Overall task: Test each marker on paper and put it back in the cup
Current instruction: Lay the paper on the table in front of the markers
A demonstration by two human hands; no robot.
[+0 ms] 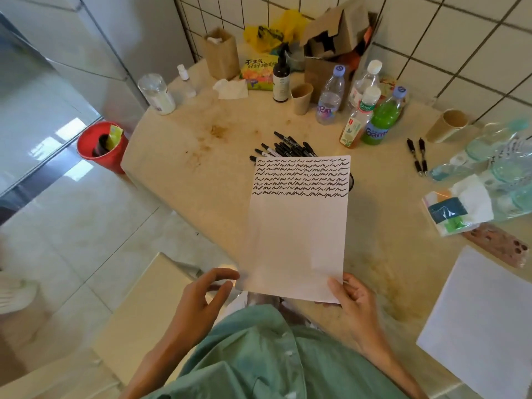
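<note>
A white sheet of paper (298,231) with several rows of black squiggles across its top is lifted over the beige table (201,168). My right hand (349,295) pinches its near right corner, thumb on top. My left hand (207,289) hovers by the near left corner with relaxed fingers, holding nothing. A pile of several black markers (285,146) lies on the table beyond the sheet's far edge, partly hidden by it. Something dark peeks out at the sheet's right edge (351,180). Two more black pens (417,156) lie to the right. Brown paper cups stand at the back (301,97) and the right (447,125).
Bottles (357,110), a dark pump bottle (280,79), cardboard boxes and snack bags crowd the table's back by the tiled wall. A tissue pack (454,208) and plastic bottles sit at the right, a blank sheet (483,321) at near right. A red bin (102,146) stands on the floor.
</note>
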